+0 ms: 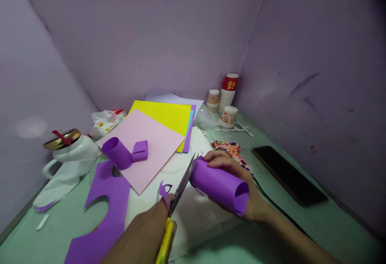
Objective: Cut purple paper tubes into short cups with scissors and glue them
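Observation:
Yellow-handled scissors are gripped in my left hand, their blades slanting up to the left end of a purple paper tube. My right hand wraps around this tube, its other, hollow end facing right. A curled purple paper scrap shows beside my left fingers; whether it is pinched there I cannot tell. Behind, a second purple paper tube stands on a pink sheet beside a small folded purple paper loop. A cut purple sheet with curved cutouts lies at left.
Yellow paper and other coloured sheets lie behind. A white mug and crumpled tissue are at left. Paper cups, white sticks and a patterned packet sit back right. A dark phone lies at right.

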Available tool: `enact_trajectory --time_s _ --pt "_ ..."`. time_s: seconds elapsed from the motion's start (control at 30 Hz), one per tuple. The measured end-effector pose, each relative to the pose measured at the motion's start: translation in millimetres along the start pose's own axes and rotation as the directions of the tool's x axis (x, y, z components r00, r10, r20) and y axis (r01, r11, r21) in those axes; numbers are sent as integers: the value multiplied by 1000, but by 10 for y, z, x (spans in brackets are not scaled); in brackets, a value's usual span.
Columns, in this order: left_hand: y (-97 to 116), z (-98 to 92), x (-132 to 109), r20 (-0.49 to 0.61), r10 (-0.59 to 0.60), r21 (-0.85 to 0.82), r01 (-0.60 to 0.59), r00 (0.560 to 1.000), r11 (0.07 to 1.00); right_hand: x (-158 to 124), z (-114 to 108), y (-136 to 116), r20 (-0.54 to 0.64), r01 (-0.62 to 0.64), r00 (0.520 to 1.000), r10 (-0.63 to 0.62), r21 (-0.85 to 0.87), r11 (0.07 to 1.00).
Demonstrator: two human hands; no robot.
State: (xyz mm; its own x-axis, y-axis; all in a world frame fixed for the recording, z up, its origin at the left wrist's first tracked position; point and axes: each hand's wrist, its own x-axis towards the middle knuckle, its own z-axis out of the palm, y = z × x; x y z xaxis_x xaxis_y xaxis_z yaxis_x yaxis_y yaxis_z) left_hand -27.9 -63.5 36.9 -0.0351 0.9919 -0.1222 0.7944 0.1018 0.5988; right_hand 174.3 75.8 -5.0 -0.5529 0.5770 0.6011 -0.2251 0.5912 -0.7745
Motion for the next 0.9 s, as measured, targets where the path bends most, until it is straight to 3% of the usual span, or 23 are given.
enact_trajectory --time_s 0.33,0.53,0.9 --pt "8 -86 108 28 -163 59 161 986 985 59 -22 -55 35 16 999 -17 24 1000" --pt "135 -126 112 61 -113 87 107 992 990 78 -29 -76 104 -15 995 10 42 999" --pt "193 -93 67 -9 -101 107 102 995 989 55 -7 -71 72 -6 997 4 29 1000"
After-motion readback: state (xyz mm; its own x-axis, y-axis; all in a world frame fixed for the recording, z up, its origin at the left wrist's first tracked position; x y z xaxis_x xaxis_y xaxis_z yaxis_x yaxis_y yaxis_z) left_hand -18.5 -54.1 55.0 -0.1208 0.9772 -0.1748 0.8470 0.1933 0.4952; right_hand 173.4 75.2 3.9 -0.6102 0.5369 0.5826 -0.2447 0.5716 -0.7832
